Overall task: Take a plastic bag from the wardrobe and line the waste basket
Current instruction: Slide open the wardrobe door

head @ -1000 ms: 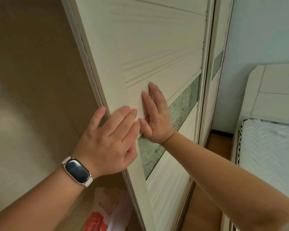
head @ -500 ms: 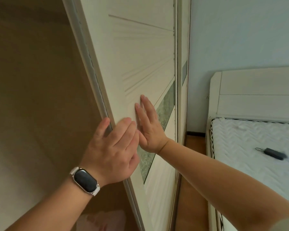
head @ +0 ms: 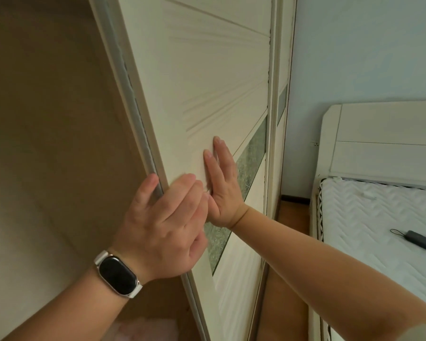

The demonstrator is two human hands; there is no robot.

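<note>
The cream sliding wardrobe door [head: 207, 82] stands partly open, showing the brown wardrobe interior [head: 47, 143]. My left hand [head: 167, 225], with a watch on the wrist, grips the door's left edge: thumb behind the edge, fingers on the front. My right hand [head: 223, 188] lies flat on the door panel, fingers apart, just beside the frosted glass strip [head: 251, 153]. A pale pink, blurred plastic bag [head: 145, 328] shows at the bottom of the wardrobe. No waste basket is in view.
A second wardrobe door [head: 282, 70] sits behind the first, to the right. A bed with a white mattress [head: 379, 217] and cream headboard [head: 384, 141] stands at the right, a small dark device [head: 421, 239] on it. A narrow strip of wooden floor [head: 280, 279] runs between.
The door has slid to the right under both hands and the opening is wider. The view has turned right, so more of the bed shows and less of the bag.
</note>
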